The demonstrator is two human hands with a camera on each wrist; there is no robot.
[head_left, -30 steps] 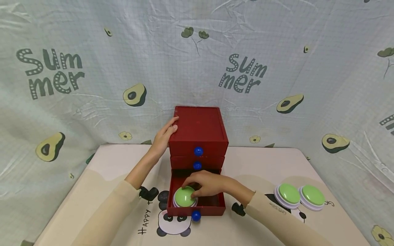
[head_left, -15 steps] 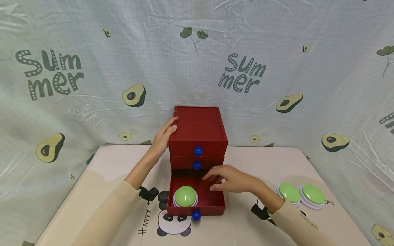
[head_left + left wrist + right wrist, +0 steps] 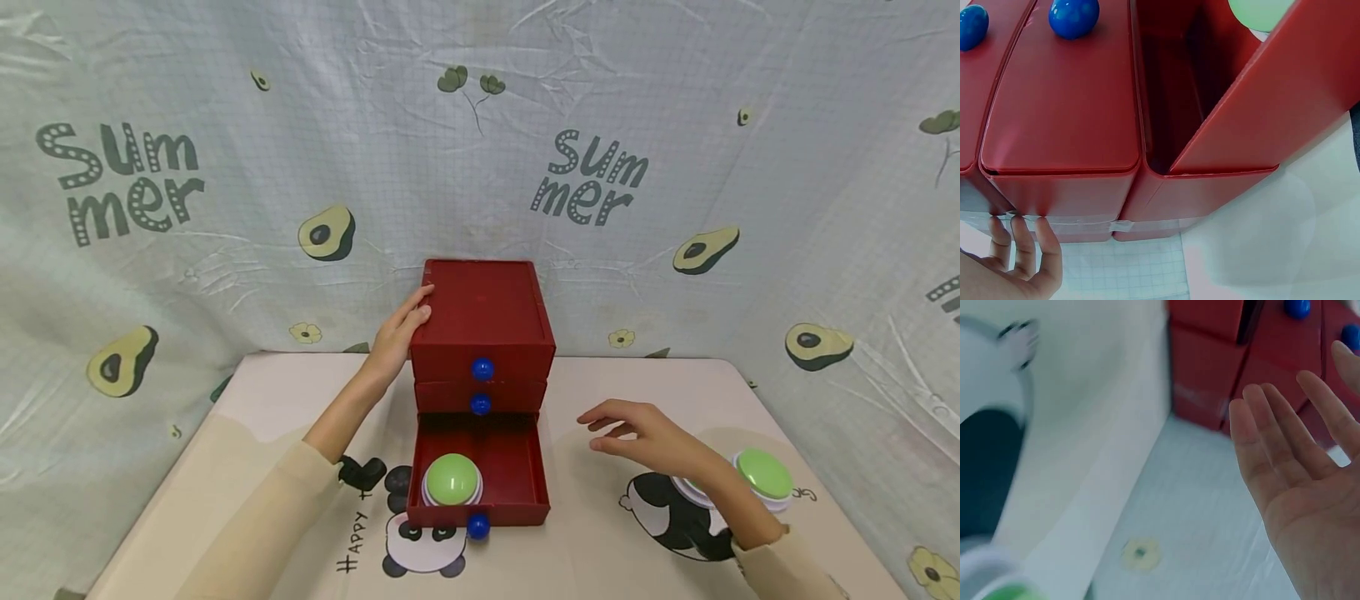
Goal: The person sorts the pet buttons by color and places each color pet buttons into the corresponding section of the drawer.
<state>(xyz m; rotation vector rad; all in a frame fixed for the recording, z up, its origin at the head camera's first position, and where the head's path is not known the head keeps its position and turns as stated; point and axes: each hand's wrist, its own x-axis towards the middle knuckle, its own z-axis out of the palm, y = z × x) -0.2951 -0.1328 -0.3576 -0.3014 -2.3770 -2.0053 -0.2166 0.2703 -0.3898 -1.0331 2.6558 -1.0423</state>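
Note:
A red drawer unit (image 3: 483,304) with blue knobs stands at the back middle of the table. Its bottom drawer (image 3: 517,516) is pulled out, and a green push light (image 3: 452,480) with a white base sits in the drawer's left part. My left hand (image 3: 392,342) rests against the unit's left side; in the left wrist view its fingertips touch the red side wall. Off to the right of the drawer, my right hand (image 3: 637,429) hovers over the table with nothing in it, fingers extended and slightly bent.
Behind my right forearm lie two more green push lights, the outer one (image 3: 763,475) in plain sight and the inner one mostly hidden. The table (image 3: 300,392) carries printed pandas. A patterned curtain (image 3: 390,167) hangs behind and at both sides.
My right hand has let go of the push light in the drawer and moved out to the right, towards the other push lights. The left hand has stayed in place.

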